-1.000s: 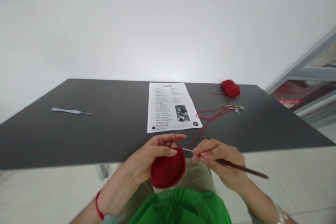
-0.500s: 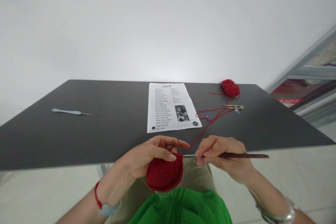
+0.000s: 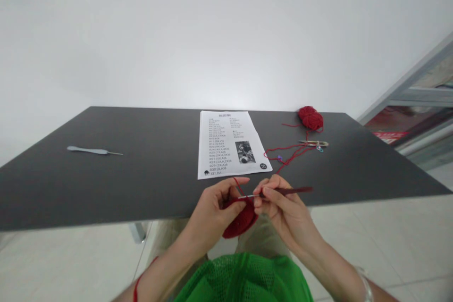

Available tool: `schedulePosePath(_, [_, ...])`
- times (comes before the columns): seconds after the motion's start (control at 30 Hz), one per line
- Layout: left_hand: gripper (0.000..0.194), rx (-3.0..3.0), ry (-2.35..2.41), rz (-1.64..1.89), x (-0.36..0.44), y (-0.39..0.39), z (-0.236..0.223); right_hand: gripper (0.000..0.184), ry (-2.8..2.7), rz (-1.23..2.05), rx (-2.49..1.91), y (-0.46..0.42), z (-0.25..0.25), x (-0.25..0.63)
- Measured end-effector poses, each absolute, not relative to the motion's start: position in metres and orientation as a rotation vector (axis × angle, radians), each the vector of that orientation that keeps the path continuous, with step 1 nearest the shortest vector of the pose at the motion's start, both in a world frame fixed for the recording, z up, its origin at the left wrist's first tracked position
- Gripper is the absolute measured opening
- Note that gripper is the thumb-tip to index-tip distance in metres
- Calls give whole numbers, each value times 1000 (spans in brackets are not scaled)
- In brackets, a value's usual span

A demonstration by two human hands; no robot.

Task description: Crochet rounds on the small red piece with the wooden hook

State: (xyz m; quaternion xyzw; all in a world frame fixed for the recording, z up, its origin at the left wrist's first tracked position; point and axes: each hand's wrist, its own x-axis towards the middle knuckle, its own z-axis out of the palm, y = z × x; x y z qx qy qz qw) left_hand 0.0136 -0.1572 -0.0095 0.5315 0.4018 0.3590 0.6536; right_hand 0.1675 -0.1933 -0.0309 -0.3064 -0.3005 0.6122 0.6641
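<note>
My left hand (image 3: 221, 205) pinches the top edge of a round red crochet piece (image 3: 240, 226), partly hidden behind the thumb and fingers. Red yarn (image 3: 238, 184) runs over its raised index finger. In my right hand (image 3: 279, 203) is a crochet hook (image 3: 292, 190) with a dark reddish-brown handle, gripped like a pencil. The hook's silver tip points left and lies at the upper edge of the red piece, close to the left fingertips. Whether the tip is through a stitch is too small to tell.
A printed pattern sheet (image 3: 230, 144) lies on the dark table (image 3: 159, 151). A red yarn ball (image 3: 310, 118) sits at back right, its strand trailing near a gold-coloured pin (image 3: 314, 143) and a purple stitch marker (image 3: 280, 158). Far left lies a grey-handled hook (image 3: 88, 150).
My right hand has moved left with the crochet hook, bringing its tip over the piece's edge. My left hand has shifted right and slightly up, tilting the crochet piece so less of its face shows.
</note>
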Motion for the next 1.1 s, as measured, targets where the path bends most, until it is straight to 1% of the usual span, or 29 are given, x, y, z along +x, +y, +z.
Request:
schedulePosePath(0.13, [36, 1068, 900, 817, 16, -161, -12, 10, -801, 1182, -687, -198, -32, 164])
schedulePosePath(0.33, [33, 1015, 894, 863, 13, -159, -11, 6, -1074, 1138, -690, -196, -32, 184])
schedulePosePath(0.6, [34, 1004, 878, 852, 14, -160, -12, 21, -1309, 798, -789, -206, -36, 183])
schedulePosePath(0.8, [38, 978, 877, 843, 15, -161, -16, 24, -1371, 584, -864, -211, -40, 175])
schedulePosePath(1.0, [38, 1027, 955, 929, 20, -166, -22, 18, -1548, 241, -952, -217, -40, 164])
schedulePosePath(1.1, [37, 1119, 1004, 981, 24, -171, -25, 16, -1634, 162, -1000, -218, -43, 158])
